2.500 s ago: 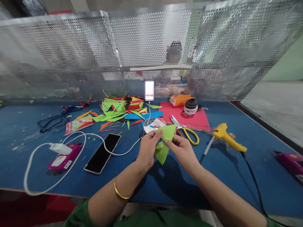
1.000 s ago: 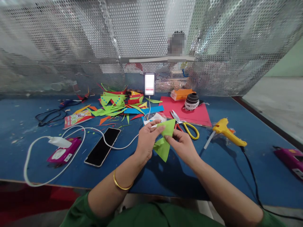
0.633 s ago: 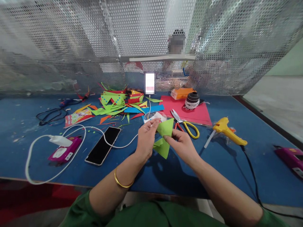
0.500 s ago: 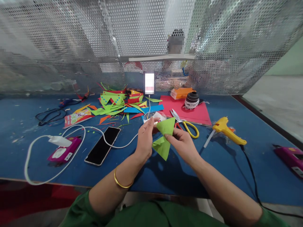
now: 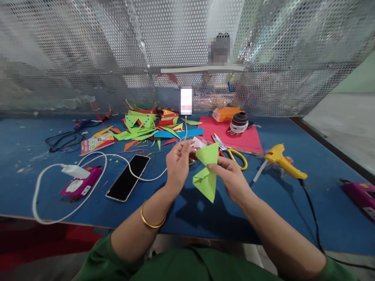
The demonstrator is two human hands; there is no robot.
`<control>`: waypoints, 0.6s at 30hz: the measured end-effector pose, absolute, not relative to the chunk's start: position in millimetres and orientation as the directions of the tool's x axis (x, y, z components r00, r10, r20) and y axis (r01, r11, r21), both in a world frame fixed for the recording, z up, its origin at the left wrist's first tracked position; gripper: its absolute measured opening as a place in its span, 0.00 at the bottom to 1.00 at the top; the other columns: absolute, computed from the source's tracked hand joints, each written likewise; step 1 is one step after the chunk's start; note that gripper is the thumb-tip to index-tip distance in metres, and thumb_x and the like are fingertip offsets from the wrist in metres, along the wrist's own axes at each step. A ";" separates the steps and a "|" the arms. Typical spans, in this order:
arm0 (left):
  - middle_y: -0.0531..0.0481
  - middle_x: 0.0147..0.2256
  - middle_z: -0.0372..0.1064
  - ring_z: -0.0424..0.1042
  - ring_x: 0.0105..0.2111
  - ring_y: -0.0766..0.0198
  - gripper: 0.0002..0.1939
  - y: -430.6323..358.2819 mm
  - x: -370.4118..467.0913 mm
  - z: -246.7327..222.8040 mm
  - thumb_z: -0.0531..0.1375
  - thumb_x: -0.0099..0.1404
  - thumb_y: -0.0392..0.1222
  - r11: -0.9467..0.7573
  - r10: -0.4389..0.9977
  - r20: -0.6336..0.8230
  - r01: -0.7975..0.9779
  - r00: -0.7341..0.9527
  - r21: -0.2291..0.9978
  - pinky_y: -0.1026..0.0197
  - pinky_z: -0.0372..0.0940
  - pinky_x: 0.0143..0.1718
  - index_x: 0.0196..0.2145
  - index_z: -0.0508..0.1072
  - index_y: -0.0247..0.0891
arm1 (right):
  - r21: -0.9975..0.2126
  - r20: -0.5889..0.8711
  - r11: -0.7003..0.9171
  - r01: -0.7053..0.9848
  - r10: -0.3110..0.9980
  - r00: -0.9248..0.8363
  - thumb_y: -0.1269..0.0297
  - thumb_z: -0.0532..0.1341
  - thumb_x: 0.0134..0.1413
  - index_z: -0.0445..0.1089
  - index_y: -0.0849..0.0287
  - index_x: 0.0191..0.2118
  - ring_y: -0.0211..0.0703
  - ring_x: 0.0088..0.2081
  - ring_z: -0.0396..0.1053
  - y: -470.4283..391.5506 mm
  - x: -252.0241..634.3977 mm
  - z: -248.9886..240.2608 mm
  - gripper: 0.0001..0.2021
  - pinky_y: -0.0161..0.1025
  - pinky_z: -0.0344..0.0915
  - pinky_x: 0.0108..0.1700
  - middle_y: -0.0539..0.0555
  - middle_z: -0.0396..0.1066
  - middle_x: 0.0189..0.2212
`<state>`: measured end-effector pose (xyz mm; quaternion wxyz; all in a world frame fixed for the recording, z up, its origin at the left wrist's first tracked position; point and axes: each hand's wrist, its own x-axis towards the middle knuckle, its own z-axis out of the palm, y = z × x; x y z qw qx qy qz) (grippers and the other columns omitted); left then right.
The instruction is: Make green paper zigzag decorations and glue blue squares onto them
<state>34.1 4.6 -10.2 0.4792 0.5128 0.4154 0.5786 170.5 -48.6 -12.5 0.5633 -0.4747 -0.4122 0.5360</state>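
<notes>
My right hand (image 5: 231, 175) pinches a folded light-green piece of paper (image 5: 206, 187) between thumb and fingers, holding it above the table. The paper has a notch on its left side and pointed corners at top and bottom. Just left of it is my left hand (image 5: 179, 164), its thumb and fingertips pressed together; whatever they may hold is too small to make out. Behind the fingertips lies a clear plastic bag (image 5: 199, 143) with red and white bits inside. Scissors (image 5: 234, 155) with yellow handles rest beyond my right hand.
A yellow glue gun (image 5: 283, 160) lies on the right, its black cord trailing to the front edge. On the left are a black phone (image 5: 129, 177), a white cable and a purple power socket (image 5: 82, 183). Cut paper (image 5: 139, 123) is heaped behind, beside red sheets (image 5: 246, 142) and black-and-white string (image 5: 238, 124).
The green paper has shifted slightly right and down with my right hand. My left hand has drawn away from the paper, and its fingers have closed into a pinch.
</notes>
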 end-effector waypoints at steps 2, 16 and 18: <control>0.51 0.24 0.73 0.72 0.24 0.65 0.21 3.4 33.7 -7.9 0.61 0.64 0.60 -0.183 0.982 0.188 -0.121 0.029 0.976 0.64 0.66 0.28 0.33 0.76 0.37 | -0.974 -0.040 -0.017 -0.225 0.994 0.097 0.58 0.69 0.41 0.78 0.58 0.32 0.42 0.31 0.69 -49.1 171.3 -12.0 0.11 0.39 0.65 0.37 0.51 0.75 0.26; 0.52 0.20 0.72 0.69 0.22 0.64 0.20 -2.1 30.1 -4.9 0.56 0.70 0.51 -0.365 0.931 0.328 0.368 0.162 0.855 0.63 0.58 0.30 0.22 0.70 0.41 | -0.991 0.024 0.039 -0.129 0.993 0.118 0.59 0.67 0.42 0.78 0.58 0.30 0.41 0.28 0.68 -48.8 172.5 -12.9 0.10 0.37 0.64 0.33 0.51 0.74 0.26; 0.52 0.19 0.70 0.68 0.23 0.63 0.21 -1.9 29.5 -3.8 0.55 0.71 0.50 -0.396 0.917 0.370 0.469 0.151 0.789 0.62 0.54 0.29 0.21 0.67 0.41 | -0.992 0.028 0.043 -0.120 0.992 0.123 0.59 0.67 0.41 0.78 0.58 0.30 0.40 0.28 0.67 -48.8 172.7 -12.8 0.10 0.37 0.64 0.31 0.51 0.74 0.25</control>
